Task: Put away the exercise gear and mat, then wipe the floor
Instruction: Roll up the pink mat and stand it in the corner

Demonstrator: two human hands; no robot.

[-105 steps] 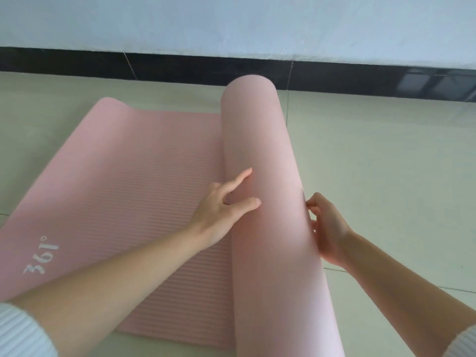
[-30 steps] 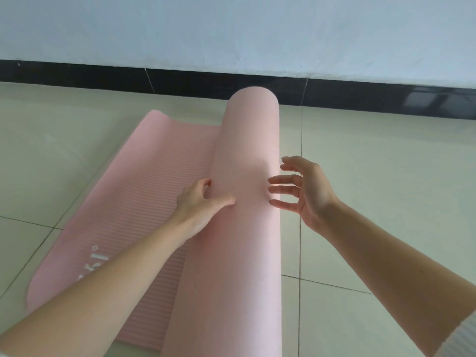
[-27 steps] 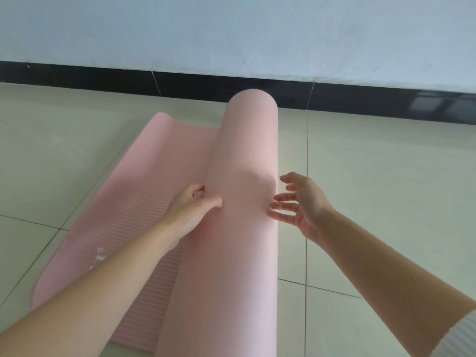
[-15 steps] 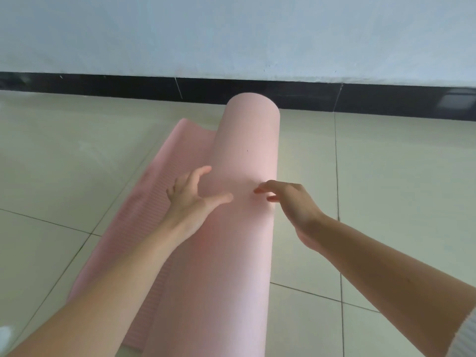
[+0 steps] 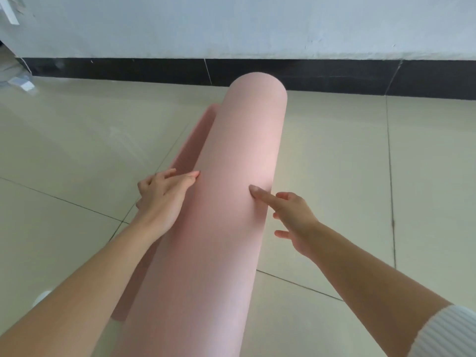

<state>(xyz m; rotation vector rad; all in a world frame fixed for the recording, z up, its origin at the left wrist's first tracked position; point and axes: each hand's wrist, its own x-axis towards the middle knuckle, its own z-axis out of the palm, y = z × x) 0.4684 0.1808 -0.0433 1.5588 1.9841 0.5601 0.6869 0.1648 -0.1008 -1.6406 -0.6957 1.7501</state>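
Between our fingers lies the thick pink foam exercise mat (image 5: pixel 239 202), rolled nearly whole; only a narrow ribbed strip (image 5: pixel 191 148) beyond our left hand (image 5: pixel 161 199) lies flat. Left fingers press straight against the roll; our right hand (image 5: pixel 291 215) is loosely spread, forefinger touching. Stowing it and wiping the beige tiled floor (image 5: pixel 77 150) remain, we judge.

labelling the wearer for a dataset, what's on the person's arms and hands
The left hand and right hand are bare: no gloves, rings or watch visible. A white ribbed sleeve shows on the right arm at the frame's lower corner; the left forearm is uncovered.
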